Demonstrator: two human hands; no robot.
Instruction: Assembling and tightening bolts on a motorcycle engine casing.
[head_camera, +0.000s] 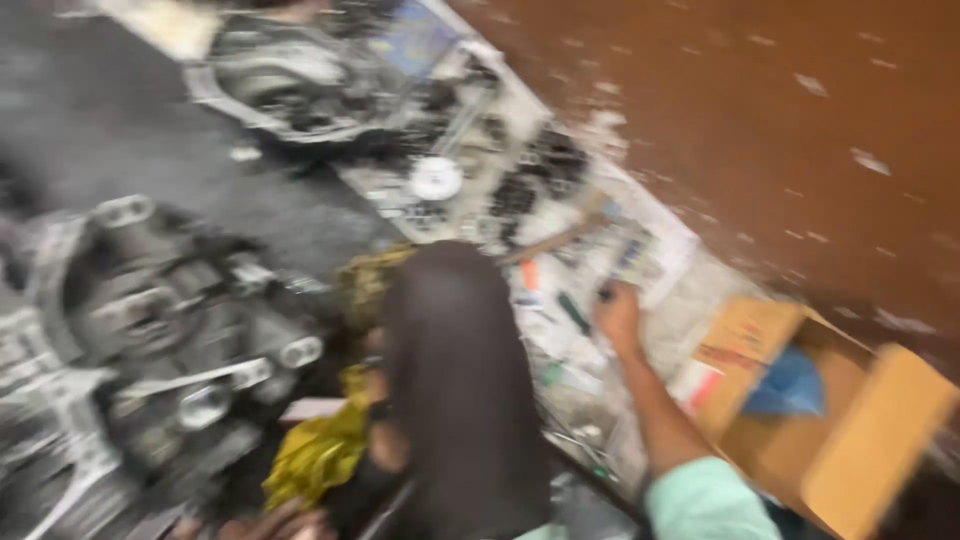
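Blurrily, right hand (618, 318) reaches among small parts (570, 310) — fingers touching them.

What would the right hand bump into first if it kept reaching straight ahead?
Probably the small tools and parts on the pale sheet just beyond the right hand. The picture is blurred, so depth is uncertain.
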